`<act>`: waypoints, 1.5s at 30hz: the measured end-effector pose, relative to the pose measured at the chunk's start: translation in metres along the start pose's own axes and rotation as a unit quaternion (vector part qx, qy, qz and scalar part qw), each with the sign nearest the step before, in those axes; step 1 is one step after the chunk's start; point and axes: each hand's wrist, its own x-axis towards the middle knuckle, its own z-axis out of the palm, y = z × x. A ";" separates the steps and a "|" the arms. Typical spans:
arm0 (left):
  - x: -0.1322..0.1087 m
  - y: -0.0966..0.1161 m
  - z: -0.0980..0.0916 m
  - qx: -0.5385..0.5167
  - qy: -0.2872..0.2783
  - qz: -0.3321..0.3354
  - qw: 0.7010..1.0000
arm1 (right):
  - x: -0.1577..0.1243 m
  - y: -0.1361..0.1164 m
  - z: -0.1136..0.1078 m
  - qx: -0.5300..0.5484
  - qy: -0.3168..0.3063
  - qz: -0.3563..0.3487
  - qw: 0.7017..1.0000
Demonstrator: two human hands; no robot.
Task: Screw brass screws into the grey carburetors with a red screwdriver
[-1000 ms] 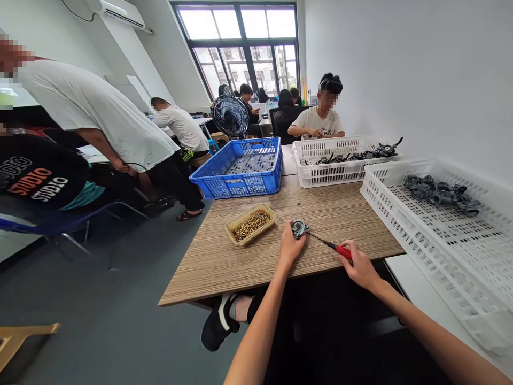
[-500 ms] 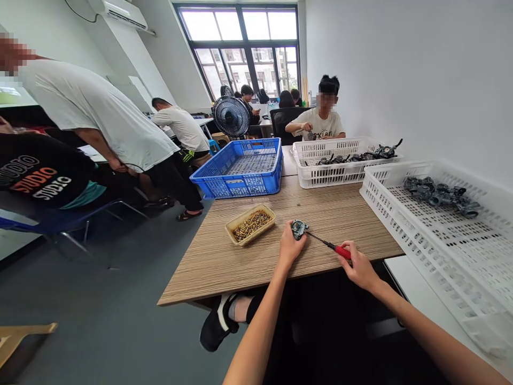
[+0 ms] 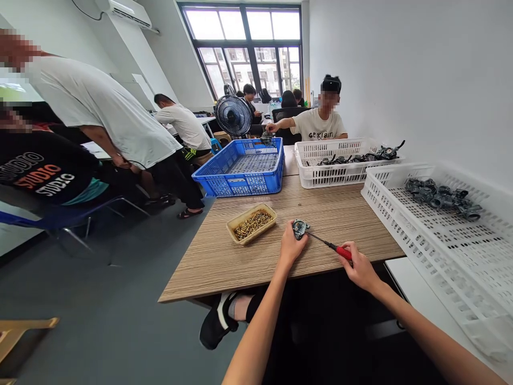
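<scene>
My left hand (image 3: 292, 245) is closed around a small grey metal carburetor body (image 3: 300, 229), holding it just above the table with its round open side up. In my right hand (image 3: 358, 266) is a screwdriver (image 3: 343, 252) with a red and black handle. Its thin shaft points left, and the tip meets the right side of the carburetor body; exactly where it touches is too small to tell. Left of my left hand, a cream tray (image 3: 231, 233) holds many small brass parts (image 3: 252, 224).
A blue crate (image 3: 236, 186) stands at the table's (image 3: 224, 270) far left. One white crate (image 3: 336, 179) with dark assemblies is at the back, another (image 3: 385, 200) with grey castings at right. A co-worker (image 3: 320, 125) sits opposite; other people are at left.
The co-worker opposite has stretched an arm over the blue crate's far edge, with a dark metal part in the hand. My hands, the carburetor body and the screwdriver look almost unchanged.
</scene>
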 end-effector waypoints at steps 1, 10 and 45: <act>0.000 0.000 0.000 0.000 0.001 0.000 1.000 | 0.000 0.000 0.000 0.001 0.000 0.003 1.000; 0.001 -0.001 0.000 -0.006 -0.001 0.003 1.000 | 0.003 -0.003 -0.002 0.003 -0.005 0.014 1.000; 0.000 -0.001 0.000 -0.003 0.003 -0.002 1.000 | 0.003 -0.003 -0.002 -0.005 -0.015 -0.003 1.000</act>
